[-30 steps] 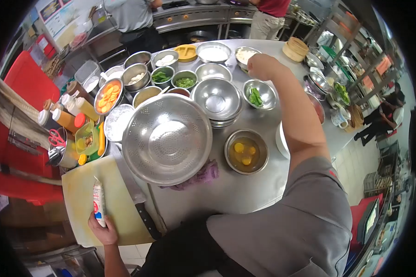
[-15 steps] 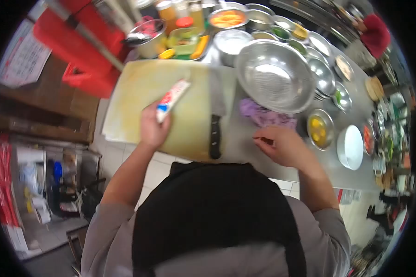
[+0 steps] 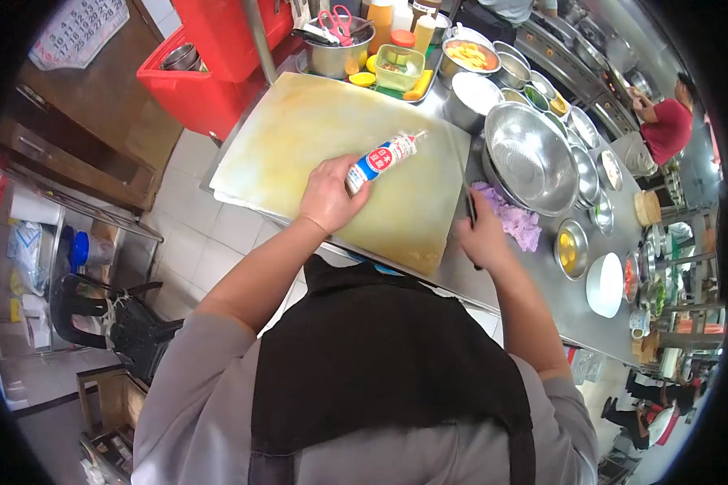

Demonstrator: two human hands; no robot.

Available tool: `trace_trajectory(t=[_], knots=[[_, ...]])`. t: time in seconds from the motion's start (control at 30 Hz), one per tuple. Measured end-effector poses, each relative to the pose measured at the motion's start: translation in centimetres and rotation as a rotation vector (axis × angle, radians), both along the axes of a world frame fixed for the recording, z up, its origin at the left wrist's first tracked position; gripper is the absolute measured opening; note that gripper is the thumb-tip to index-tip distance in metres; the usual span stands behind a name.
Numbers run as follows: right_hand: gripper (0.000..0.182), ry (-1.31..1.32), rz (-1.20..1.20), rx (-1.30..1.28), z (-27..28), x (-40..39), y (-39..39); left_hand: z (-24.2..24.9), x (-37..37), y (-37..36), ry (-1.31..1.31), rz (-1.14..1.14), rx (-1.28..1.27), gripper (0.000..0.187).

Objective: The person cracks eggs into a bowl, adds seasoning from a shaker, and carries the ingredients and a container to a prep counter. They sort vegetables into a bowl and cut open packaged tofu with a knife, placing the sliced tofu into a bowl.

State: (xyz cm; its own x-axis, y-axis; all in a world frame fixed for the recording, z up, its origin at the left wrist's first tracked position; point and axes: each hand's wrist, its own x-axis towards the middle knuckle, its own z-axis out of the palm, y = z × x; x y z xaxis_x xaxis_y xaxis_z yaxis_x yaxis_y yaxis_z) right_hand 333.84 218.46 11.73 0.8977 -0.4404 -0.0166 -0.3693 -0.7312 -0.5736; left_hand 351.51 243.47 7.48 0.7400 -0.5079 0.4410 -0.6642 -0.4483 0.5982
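My left hand (image 3: 332, 194) is closed around the near end of a plastic-wrapped tube-shaped package (image 3: 384, 159) with a white, blue and red label, over the yellowed cutting board (image 3: 307, 129). At the board's right edge, my right hand (image 3: 484, 234) is wrapped round the black handle of a knife (image 3: 471, 204); its blade is hard to make out. A purple cloth (image 3: 516, 221) lies just beyond this hand, against a large steel colander (image 3: 534, 158).
A steel bowl with egg yolks (image 3: 572, 249) and a white bowl (image 3: 605, 284) stand on the right. Behind the board are a pot of utensils (image 3: 337, 56), bottles and a tray. A person in red (image 3: 668, 121) stands at the far right; another is at the back.
My right hand, which was off to the right of the knife, now grips its handle, and the knife has moved to the board's right edge. The view has turned; my left hand keeps the package.
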Motion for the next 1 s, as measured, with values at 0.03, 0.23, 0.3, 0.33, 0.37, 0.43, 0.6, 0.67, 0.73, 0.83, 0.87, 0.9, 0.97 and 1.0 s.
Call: trace_trajectory(t=[0.03, 0.23, 0.3, 0.33, 0.37, 0.43, 0.6, 0.67, 0.73, 0.83, 0.87, 0.9, 0.97, 1.0], knots=[[0.05, -0.115, -0.044, 0.107, 2.0, -1.3, 1.6, 0.0, 0.0, -0.1, -0.005, 0.004, -0.006, 0.037], [0.025, 0.095, 0.122, 0.166, 3.3, -4.1, 3.4, -0.3, 0.0, 0.0, -0.136, 0.046, -0.077, 0.036], [0.026, 0.176, 0.21, 0.001, 4.9, -3.9, 4.6, -0.2, 0.0, 0.0, -0.137, 0.036, -0.094, 0.033], [0.026, 0.216, 0.256, -0.082, 5.5, -3.7, 5.0, -0.1, 0.1, 0.0, -0.138, 0.033, -0.102, 0.032], [0.024, 0.225, 0.27, -0.072, 5.6, -3.6, 5.1, -0.1, 0.2, 0.0, -0.125, 0.024, -0.103, 0.031], [0.022, 0.243, 0.289, -0.099, 5.5, -3.6, 5.1, 0.0, 0.1, 0.1, -0.096, 0.012, -0.101, 0.031], [0.021, 0.275, 0.338, -0.144, 5.6, -3.5, 4.9, 0.1, 0.2, 0.0, -0.118, 0.023, -0.068, 0.033], [0.021, 0.301, 0.337, -0.161, 6.1, -3.4, 5.0, 0.2, 0.2, -0.1, -0.101, 0.025, -0.055, 0.032], [0.021, 0.335, 0.333, -0.159, 6.4, -3.2, 5.1, 0.2, 0.2, -0.2, -0.094, 0.026, -0.047, 0.033], [0.021, 0.346, 0.357, -0.183, 6.3, -3.1, 4.9, 0.2, 0.3, -0.2, -0.084, 0.013, -0.04, 0.033], [0.021, 0.344, 0.37, -0.196, 6.3, -3.1, 4.8, 0.2, 0.3, -0.2, -0.077, 0.013, -0.035, 0.033], [0.021, 0.371, 0.368, -0.202, 6.4, -3.0, 4.8, 0.2, 0.3, -0.2, -0.07, 0.013, -0.03, 0.033], [0.02, 0.426, 0.367, -0.214, 6.9, -2.6, 5.1, 0.2, 0.4, -0.2, -0.067, 0.019, -0.029, 0.033], [0.021, 0.455, 0.366, -0.217, 7.1, -2.4, 5.3, 0.1, 0.4, -0.3, -0.071, 0.023, -0.033, 0.033]])
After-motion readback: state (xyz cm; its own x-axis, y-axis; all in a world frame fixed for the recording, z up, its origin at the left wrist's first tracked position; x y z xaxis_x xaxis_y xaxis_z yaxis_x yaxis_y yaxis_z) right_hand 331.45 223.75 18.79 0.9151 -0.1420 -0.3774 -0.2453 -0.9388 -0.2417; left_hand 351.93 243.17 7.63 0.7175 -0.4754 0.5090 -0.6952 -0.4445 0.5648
